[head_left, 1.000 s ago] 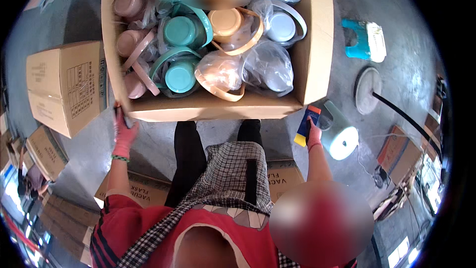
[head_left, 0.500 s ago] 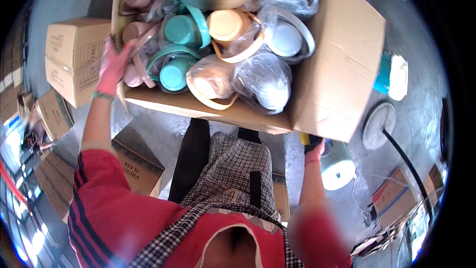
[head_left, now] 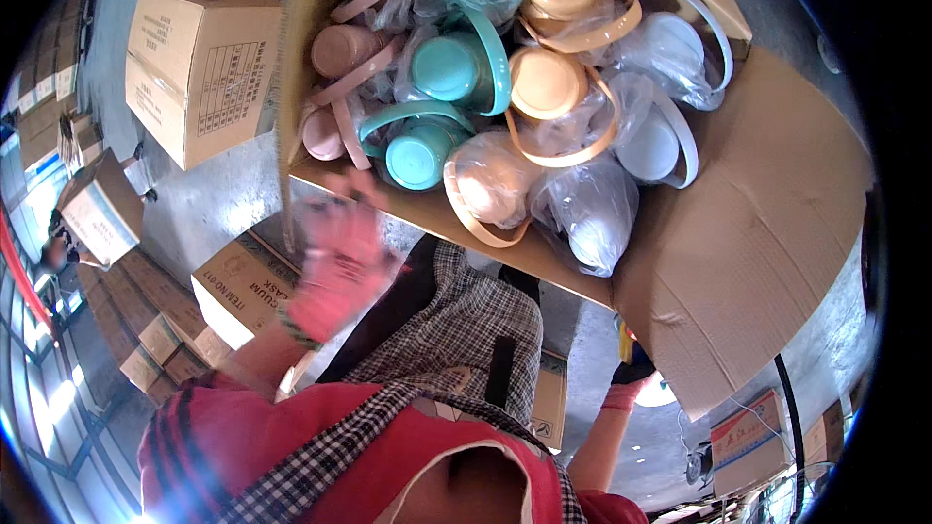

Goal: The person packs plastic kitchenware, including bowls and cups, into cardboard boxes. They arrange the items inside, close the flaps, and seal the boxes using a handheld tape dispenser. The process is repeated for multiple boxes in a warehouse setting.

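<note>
An open cardboard box (head_left: 442,223) in front of me is packed with plastic-wrapped, handled jugs in pink, teal (head_left: 447,68), peach (head_left: 549,82) and pale blue-grey (head_left: 649,144). My left hand (head_left: 342,257), in a pink glove, is blurred at the box's near left edge. Its fingers look apart, reaching up by the rim below the pink jug (head_left: 323,133), with nothing seen in them. Below the right flap, my right hand (head_left: 633,376), in a pink and dark glove, is closed around a yellow tool (head_left: 625,342), mostly hidden by the flap and fingers.
A closed carton (head_left: 199,73) stands left of the open box, and another carton (head_left: 243,286) lies nearer my left arm. The wide right flap (head_left: 748,243) sticks outward. At lower right are a printed carton (head_left: 748,446) and a black pole (head_left: 791,427). A person (head_left: 58,247) is far left.
My left hand has left the box's left side and moved right and nearer to the front edge. The view has shifted, so the box appears further right. My right hand still holds the yellow tool.
</note>
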### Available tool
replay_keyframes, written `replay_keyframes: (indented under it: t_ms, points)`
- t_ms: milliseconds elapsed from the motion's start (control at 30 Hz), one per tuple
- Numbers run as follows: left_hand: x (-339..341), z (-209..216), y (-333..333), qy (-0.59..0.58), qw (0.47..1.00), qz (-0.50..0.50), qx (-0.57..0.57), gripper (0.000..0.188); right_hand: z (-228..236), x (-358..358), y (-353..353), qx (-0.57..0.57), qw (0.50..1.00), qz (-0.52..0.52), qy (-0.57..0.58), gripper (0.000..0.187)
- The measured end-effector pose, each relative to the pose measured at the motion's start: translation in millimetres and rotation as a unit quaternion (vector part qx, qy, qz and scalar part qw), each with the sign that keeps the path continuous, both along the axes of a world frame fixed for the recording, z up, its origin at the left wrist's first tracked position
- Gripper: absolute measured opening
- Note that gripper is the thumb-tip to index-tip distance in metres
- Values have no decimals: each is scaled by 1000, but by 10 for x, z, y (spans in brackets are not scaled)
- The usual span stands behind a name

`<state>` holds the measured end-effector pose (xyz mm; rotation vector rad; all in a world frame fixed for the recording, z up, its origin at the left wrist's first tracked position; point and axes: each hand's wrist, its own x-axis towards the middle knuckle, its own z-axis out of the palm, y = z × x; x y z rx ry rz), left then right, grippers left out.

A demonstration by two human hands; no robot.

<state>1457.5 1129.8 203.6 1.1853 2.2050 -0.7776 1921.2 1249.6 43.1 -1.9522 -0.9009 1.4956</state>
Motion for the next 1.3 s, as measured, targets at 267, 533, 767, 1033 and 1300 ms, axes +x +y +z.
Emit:
replay_keyframes:
  t_ms: [267,533,767,1033,1300]
  points:
    - [-418,-1877,204,82,882,370,278,69,338,-176,-63,10,997,-70,19,39]
    - [-653,-1376,1421,4,903,76,422,64,252,-275,-25,21,990,-128,59,41]
    - [-1056,-1411,1532,1,995,-89,47,78,141,-345,31,24,975,-182,126,42]
    - [-1392,-1353,2105,53,918,-226,321,59,110,-287,57,21,961,-222,163,43]
    - [-1431,-1576,1447,57,997,-57,-7,76,91,-160,-69,28,937,-280,209,44]
